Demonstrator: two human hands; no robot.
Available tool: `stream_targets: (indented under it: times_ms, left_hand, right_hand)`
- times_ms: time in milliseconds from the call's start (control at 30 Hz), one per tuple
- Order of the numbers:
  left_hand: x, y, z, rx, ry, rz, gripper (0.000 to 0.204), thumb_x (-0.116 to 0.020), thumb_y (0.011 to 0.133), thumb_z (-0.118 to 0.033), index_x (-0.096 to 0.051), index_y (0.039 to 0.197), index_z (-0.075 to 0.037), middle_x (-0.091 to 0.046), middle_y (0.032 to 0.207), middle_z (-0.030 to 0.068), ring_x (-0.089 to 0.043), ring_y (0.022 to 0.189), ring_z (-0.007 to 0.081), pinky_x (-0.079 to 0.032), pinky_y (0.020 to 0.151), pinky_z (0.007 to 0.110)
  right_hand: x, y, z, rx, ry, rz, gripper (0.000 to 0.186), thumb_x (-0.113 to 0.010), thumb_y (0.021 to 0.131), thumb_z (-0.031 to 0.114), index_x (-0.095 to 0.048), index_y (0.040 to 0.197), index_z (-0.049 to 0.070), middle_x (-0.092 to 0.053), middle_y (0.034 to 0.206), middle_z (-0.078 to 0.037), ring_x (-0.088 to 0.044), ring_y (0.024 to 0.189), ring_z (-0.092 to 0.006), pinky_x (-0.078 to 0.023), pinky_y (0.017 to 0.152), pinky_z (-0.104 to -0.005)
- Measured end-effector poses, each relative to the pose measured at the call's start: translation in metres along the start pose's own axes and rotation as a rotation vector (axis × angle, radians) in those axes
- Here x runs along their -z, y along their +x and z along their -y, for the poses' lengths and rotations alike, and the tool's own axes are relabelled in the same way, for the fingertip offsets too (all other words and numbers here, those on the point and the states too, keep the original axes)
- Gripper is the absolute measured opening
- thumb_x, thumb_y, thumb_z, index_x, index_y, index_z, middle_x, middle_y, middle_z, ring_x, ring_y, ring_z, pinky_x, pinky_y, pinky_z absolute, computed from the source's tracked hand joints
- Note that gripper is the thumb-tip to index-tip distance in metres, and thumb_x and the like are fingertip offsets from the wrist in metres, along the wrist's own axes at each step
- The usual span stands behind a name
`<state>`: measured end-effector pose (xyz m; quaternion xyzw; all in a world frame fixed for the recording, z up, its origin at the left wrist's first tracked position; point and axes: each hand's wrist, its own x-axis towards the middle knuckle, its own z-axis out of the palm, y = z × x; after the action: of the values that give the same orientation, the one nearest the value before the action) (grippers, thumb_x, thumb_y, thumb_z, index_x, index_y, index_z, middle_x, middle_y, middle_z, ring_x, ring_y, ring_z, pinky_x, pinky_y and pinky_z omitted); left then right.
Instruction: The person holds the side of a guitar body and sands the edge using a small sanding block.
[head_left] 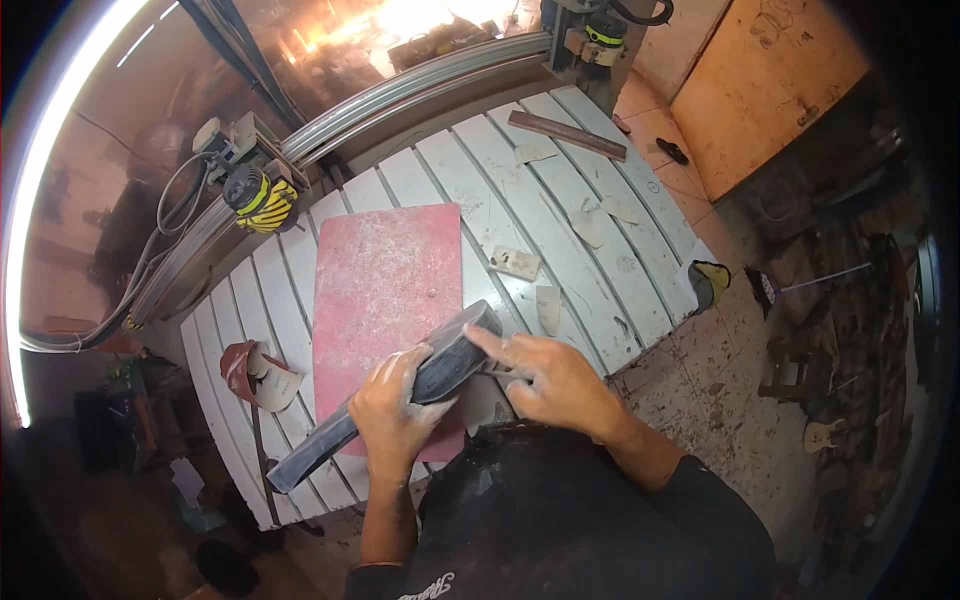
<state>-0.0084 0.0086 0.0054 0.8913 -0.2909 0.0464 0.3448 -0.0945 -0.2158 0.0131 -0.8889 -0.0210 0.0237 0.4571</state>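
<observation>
Left hand [395, 400] wraps the dark wooden piece [400, 395] around its middle, fingers curled over the top, a firm grasp. Right hand [545, 375] lies over the upper end, fingers stretched flat and pressing down, so it bears on the piece rather than closing round it. The piece is long, thin at the lower left and thicker at the upper right, and it lies slantwise with its thick end on the lower right part of the red sheet [385, 290] (looks like abrasive, dusty white in patches). Both hands are dusted white.

Doing it well, as I judge: keep the face flat on the sheet, even pressure from both hands, strokes along the length, no rocking at the edges; the sheet could creep on the slats, so watch it.

Sheet lies on a white slatted table [560, 190]. Curled sandpaper scrap [255, 372] lies to the left, close to the thin end, and could catch it on a long stroke. Small paper offcuts [516, 262] lie just right of the sheet, near the right hand. A brown wood strip [566, 135] lies well away at the far edge. A yellow-and-black router [258, 198] hangs on the rail [400, 95] beyond the sheet, apart from the hands. A yellow glove [710, 282] sits at the table's right edge.
</observation>
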Motion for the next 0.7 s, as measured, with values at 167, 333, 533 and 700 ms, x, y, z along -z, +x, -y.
stream_targets:
  times_ms: [167,333,533,700]
  left_hand:
    - [-0.001,0.001,-0.002,0.009,-0.020,0.002,0.053,-0.094,0.061,-0.014,-0.076,0.110,-0.006,-0.079,0.104,0.0129,-0.077,0.094,0.0332,-0.059,0.082,0.041]
    - [-0.002,-0.001,-0.001,0.003,-0.007,-0.011,0.052,-0.094,0.061,-0.013,-0.076,0.109,-0.005,-0.078,0.101,0.0132,-0.077,0.093,0.0327,-0.059,0.082,0.040]
    - [-0.002,0.004,0.002,0.025,0.023,0.010,0.054,-0.094,0.061,-0.015,-0.075,0.111,-0.006,-0.078,0.102,0.0133,-0.076,0.093,0.0333,-0.059,0.082,0.040]
    - [-0.003,0.007,0.002,0.021,0.024,-0.016,0.051,-0.096,0.062,-0.013,-0.075,0.107,-0.005,-0.078,0.100,0.0138,-0.077,0.089,0.0317,-0.059,0.081,0.039]
  right_hand:
    - [-0.007,0.004,-0.025,-0.007,0.024,-0.137,0.084,-0.060,0.081,0.001,-0.050,0.162,0.021,-0.061,0.093,-0.015,-0.065,0.088,-0.0377,-0.055,0.082,-0.0486]
    - [-0.005,-0.001,0.009,0.087,-0.014,0.005,0.083,-0.060,0.081,0.001,-0.051,0.161,0.022,-0.059,0.092,-0.015,-0.064,0.087,-0.0373,-0.056,0.083,-0.0467]
    - [-0.014,0.009,-0.043,-0.077,0.148,-0.073,0.081,-0.059,0.083,0.004,-0.049,0.162,0.017,-0.068,0.112,-0.021,-0.067,0.105,-0.0420,-0.055,0.096,-0.0470]
    - [-0.032,0.000,-0.091,-0.222,0.138,-0.033,0.071,-0.060,0.084,0.004,-0.057,0.154,0.009,-0.068,0.118,-0.021,-0.066,0.112,-0.0397,-0.051,0.103,-0.0441]
